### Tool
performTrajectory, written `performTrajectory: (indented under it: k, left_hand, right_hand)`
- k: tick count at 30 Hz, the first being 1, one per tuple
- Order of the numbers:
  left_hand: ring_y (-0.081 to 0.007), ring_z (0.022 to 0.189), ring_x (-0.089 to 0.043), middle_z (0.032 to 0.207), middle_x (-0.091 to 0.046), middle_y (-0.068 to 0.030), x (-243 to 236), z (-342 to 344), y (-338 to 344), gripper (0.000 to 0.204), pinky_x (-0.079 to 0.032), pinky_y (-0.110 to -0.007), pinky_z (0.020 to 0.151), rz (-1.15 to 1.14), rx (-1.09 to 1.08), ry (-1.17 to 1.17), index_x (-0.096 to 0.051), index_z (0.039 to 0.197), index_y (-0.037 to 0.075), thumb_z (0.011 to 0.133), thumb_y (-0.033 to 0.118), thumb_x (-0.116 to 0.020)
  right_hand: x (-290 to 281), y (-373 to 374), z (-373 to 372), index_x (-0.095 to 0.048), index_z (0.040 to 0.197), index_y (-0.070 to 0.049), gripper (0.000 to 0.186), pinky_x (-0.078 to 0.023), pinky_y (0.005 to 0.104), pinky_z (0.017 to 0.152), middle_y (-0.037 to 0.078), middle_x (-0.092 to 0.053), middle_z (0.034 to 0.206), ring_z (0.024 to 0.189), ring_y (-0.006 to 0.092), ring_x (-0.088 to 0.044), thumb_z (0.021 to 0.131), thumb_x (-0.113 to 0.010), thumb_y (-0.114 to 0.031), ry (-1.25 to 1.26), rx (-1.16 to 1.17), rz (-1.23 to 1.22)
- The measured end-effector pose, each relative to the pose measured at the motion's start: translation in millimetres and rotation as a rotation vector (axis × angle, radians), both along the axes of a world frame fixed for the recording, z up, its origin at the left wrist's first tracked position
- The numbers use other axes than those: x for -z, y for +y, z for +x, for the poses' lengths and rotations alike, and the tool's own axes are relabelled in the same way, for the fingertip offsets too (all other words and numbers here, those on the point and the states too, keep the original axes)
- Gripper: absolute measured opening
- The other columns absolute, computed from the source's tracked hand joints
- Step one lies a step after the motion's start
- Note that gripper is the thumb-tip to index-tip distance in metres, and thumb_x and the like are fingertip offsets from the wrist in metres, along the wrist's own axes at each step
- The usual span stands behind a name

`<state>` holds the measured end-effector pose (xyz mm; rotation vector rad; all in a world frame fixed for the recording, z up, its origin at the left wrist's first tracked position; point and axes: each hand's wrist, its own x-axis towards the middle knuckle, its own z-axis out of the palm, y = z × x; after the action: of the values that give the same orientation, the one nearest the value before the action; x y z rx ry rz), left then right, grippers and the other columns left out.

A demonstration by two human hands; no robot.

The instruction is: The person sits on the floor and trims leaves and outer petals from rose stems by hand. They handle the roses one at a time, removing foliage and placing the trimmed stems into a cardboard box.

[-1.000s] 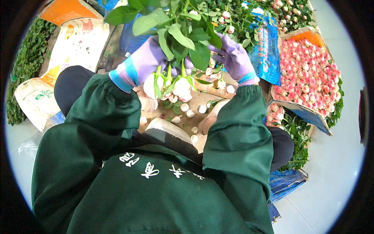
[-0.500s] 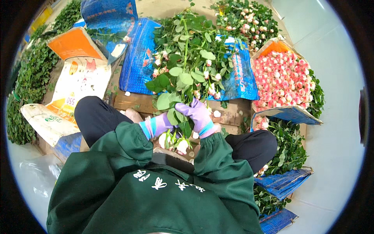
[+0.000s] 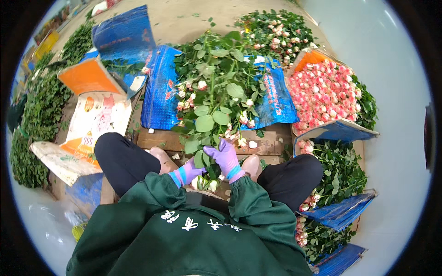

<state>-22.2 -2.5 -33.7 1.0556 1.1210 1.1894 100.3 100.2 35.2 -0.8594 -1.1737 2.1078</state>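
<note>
I wear purple gloves with blue-striped cuffs. Between my knees, my left hand [image 3: 189, 171] is closed around the stems of white roses [image 3: 212, 186], whose blooms point toward me. My right hand [image 3: 225, 159] grips the same leafy rose stems a little farther from the blooms, its thumb against the leaves [image 3: 202, 158]. Leaves cover some fingers of both hands. Beyond them, a pile of leafy roses [image 3: 235, 90] with pale pink blooms lies on a blue woven sheet [image 3: 159, 103], the stems running away from me.
On the right stands an opened wrap packed with pink-and-white roses [image 3: 322, 94], with more rose bundles [image 3: 338, 168] between blue sheets nearer me. An orange-and-white cardboard piece [image 3: 92, 115] lies at left, beside heaps of greenery [image 3: 43, 110]. Loose petals dot the wooden boards [image 3: 271, 138].
My view has tilted, so the piles sit lower in the picture. Both hands have come down slightly with the roses, and the held blooms are now lower and more covered.
</note>
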Motion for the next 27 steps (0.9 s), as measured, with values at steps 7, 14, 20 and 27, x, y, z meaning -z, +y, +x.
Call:
performTrajectory:
  k: [7, 14, 20, 27]
  left_hand:
    - [-0.0188, 0.113, -0.049, 0.121, -0.052, -0.0079, -48.6, -3.2, 30.7, 0.049, -0.038, -0.031, 0.097, 0.085, 0.086, 0.097, -0.042, 0.128, 0.002, 0.083, 0.014, -0.058]
    - [-0.0176, 0.092, -0.058, 0.108, -0.058, -0.0094, -179.3, 11.7, 152.8, 0.043, -0.049, -0.03, 0.079, -0.249, 0.255, -0.299, -0.045, 0.123, 0.003, 0.089, 0.028, -0.054]
    - [-0.0143, 0.083, -0.062, 0.099, -0.061, -0.0091, -223.2, -22.4, 203.4, 0.041, -0.051, -0.024, 0.07, -0.246, 0.17, -0.115, -0.047, 0.118, 0.002, 0.092, 0.033, -0.051]
    - [-0.0145, 0.08, -0.063, 0.095, -0.062, -0.0098, -180.5, -30.7, 268.2, 0.04, -0.051, -0.023, 0.066, -0.436, 0.176, -0.096, -0.047, 0.117, 0.001, 0.092, 0.032, -0.051]
  right_hand:
    - [-30.0, 19.4, 9.1, -0.056, 0.11, 0.004, 0.031, -0.048, 0.0263, 0.076, 0.004, -0.064, 0.1, 0.086, 0.0125, -0.059, 0.078, -0.061, 0.002, 0.005, 0.026, 0.017]
    - [-118.5, 154.9, 85.3, -0.059, 0.096, 0.001, 0.027, -0.045, 0.0289, 0.073, 0.005, -0.062, 0.088, 0.076, 0.0148, -0.055, 0.073, -0.07, -0.008, -0.056, 0.493, 0.433]
    - [-233.9, 284.4, 244.7, -0.059, 0.091, 0.002, 0.032, -0.044, 0.0302, 0.07, 0.009, -0.063, 0.083, 0.075, 0.0173, -0.056, 0.07, -0.076, -0.015, -0.314, 1.002, 0.614]
    - [-245.3, 473.2, 434.1, -0.062, 0.1, 0.0, 0.029, -0.053, 0.0351, 0.072, 0.01, -0.065, 0.095, 0.082, 0.0192, -0.062, 0.077, -0.068, -0.017, -0.789, 1.107, 0.921]
